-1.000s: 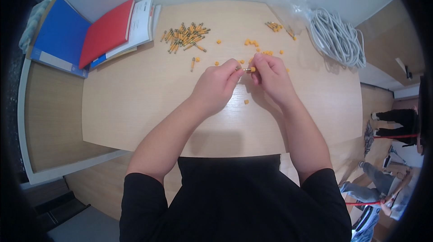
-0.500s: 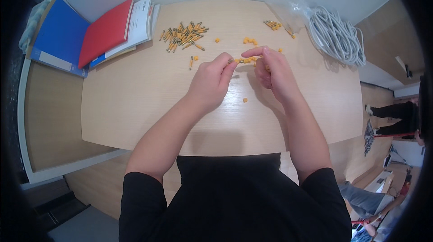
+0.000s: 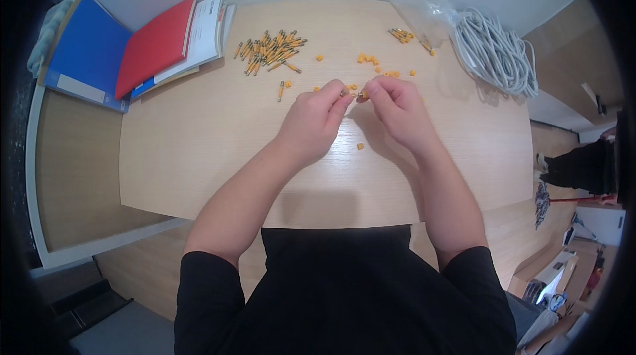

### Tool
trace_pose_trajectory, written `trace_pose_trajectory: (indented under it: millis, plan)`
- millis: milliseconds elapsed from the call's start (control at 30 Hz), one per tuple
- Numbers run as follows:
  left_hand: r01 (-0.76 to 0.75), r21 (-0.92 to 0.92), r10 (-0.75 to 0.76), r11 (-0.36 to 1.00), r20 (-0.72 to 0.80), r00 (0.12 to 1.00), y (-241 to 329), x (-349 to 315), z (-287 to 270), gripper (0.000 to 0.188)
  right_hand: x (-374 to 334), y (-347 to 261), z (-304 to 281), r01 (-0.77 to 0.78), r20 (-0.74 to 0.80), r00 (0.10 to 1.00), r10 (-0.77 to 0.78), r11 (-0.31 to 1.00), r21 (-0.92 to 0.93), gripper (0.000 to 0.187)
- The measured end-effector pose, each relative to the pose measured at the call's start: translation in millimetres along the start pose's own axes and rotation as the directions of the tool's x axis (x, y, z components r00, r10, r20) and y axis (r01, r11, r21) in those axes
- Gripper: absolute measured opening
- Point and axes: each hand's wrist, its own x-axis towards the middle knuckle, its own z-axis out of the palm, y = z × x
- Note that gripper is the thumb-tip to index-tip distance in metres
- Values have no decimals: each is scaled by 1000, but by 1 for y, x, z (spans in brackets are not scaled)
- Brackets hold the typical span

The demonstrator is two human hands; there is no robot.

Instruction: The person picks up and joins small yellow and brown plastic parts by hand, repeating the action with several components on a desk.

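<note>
Over the middle of the table [image 3: 199,136], my left hand [image 3: 311,120] is closed, thumb and forefinger pinching a small metal-ended connector [image 3: 345,93]. My right hand [image 3: 401,113] is closed too, its fingertips pinching a small yellow cap [image 3: 363,94] close by the connector. The fingers cover most of both pieces, so I cannot tell whether they are joined. Around and behind my hands lie several loose yellow caps [image 3: 368,59]. One single cap [image 3: 360,146] sits nearer me. A lone orange connector [image 3: 280,91] lies left of my left hand.
A pile of orange, metal-ended connectors [image 3: 268,52] lies at the back left, a smaller group [image 3: 401,36] at the back right. A coil of grey cable [image 3: 493,53] and a clear plastic bag [image 3: 434,7] stand right; blue [image 3: 86,50] and red folders [image 3: 156,47] left. People are at the far right.
My right hand's raised forefinger has come down, and its fingertips now pinch the yellow cap close to my left fingertips. My left hand has hardly moved.
</note>
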Motion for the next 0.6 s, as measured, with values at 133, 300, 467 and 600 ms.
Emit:
trace_pose_trajectory:
  millis: [133,300,467,600]
  plan:
    - [-2,-11,2,1000,-26,1000,0,-2,-1,14,0,3,1,-50,-17,998,53,991,122,24]
    - [-1,-5,1,1000,0,1000,5,2,-2,14,1,6,-1,111,1,994,-111,994,-6,24]
    - [45,22,-45,999,9,999,5,-1,-2,16,0,-3,1,-4,20,1000,3,998,64,21]
    - [-7,21,7,1000,12,1000,1,0,0,14,3,8,1,136,35,990,-135,990,-35,21]
